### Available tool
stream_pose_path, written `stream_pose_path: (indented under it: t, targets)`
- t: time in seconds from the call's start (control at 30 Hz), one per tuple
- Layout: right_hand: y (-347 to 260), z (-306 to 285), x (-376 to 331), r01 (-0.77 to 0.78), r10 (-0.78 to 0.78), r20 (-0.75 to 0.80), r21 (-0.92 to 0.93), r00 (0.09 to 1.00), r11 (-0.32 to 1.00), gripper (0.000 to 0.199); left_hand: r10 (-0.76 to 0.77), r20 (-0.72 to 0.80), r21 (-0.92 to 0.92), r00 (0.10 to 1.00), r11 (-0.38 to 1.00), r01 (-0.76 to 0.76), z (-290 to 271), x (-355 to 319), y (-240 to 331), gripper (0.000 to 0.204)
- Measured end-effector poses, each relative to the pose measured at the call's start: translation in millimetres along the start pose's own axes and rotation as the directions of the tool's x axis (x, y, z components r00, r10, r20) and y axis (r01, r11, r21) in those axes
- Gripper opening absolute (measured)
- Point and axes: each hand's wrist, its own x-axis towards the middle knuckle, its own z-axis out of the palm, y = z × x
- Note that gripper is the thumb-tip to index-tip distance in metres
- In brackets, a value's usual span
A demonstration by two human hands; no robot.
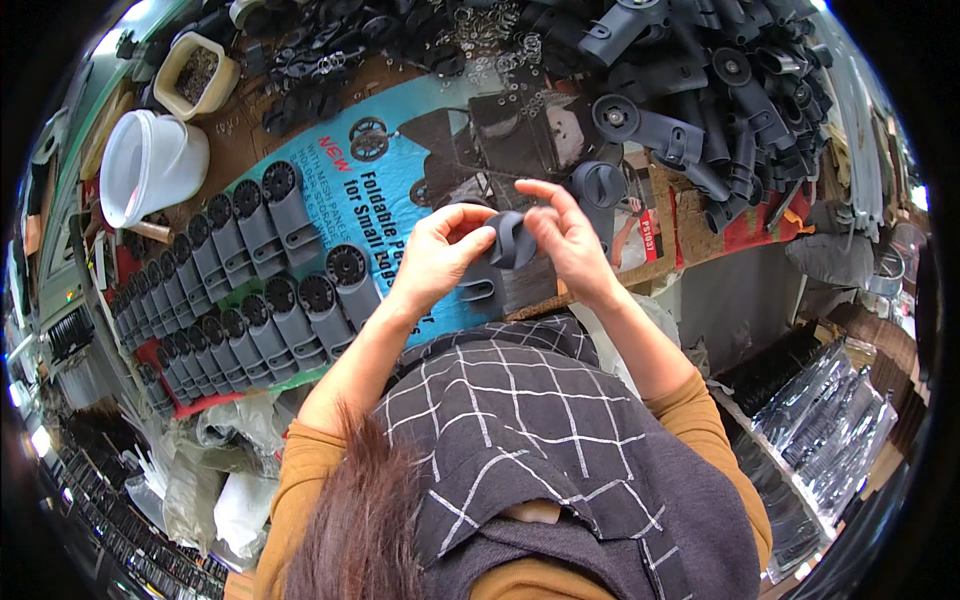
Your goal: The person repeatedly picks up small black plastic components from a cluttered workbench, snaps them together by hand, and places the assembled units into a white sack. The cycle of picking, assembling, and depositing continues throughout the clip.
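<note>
Between my hands is a dark grey round plastic knob point(513, 243) with a raised curved ridge. My left hand point(440, 250) pinches its left side between thumb and fingers. At its right edge is my right hand point(572, 245), index finger stretched out and the other fingertips smeared by motion; whether they touch the knob is unclear. A similar grey part with a round head point(598, 184) lies just beyond my right hand. Partly hidden below the knob, a grey slotted housing point(478, 290) rests on the printed blue cardboard point(335, 195).
Rows of grey housings with black discs point(268, 235) line the left side. Behind them stand a white bucket point(160, 165) and a cream tub point(222, 88) of small parts. Dark plastic parts point(690, 110) are heaped at the far right; metal rings point(490, 30) lie scattered at the back.
</note>
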Motion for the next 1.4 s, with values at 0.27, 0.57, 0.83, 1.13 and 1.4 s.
stream_pose_path:
  t: [0.27,0.57,0.83,1.13,1.4]
  targets:
    - [18,20,1,-0.013,0.003,0.038,0.266,0.999,0.964,0.019,0.128,-0.109,-0.171,0.986,0.974,-0.145,-14,-4,-14,0.034]
    - [50,32,24,0.252,-0.494,-0.13,-0.733,0.86,0.632,0.025,0.217,-0.334,0.455,0.917,0.889,-0.045,-22,6,-49,0.026]
    - [75,31,45,0.161,-0.224,-0.097,-0.433,0.97,0.887,0.038,0.347,-0.184,0.636,0.92,0.755,-0.158,-33,25,-67,0.042]
    - [76,28,55,0.073,-0.114,-0.086,-0.38,0.99,0.922,0.036,0.264,-0.117,0.582,0.957,0.799,-0.149,-42,34,-72,0.045]
    - [67,16,48,0.042,-0.008,0.069,-0.506,0.998,0.861,0.04,-0.099,0.105,0.618,0.99,0.786,0.013,-52,38,-51,0.054]
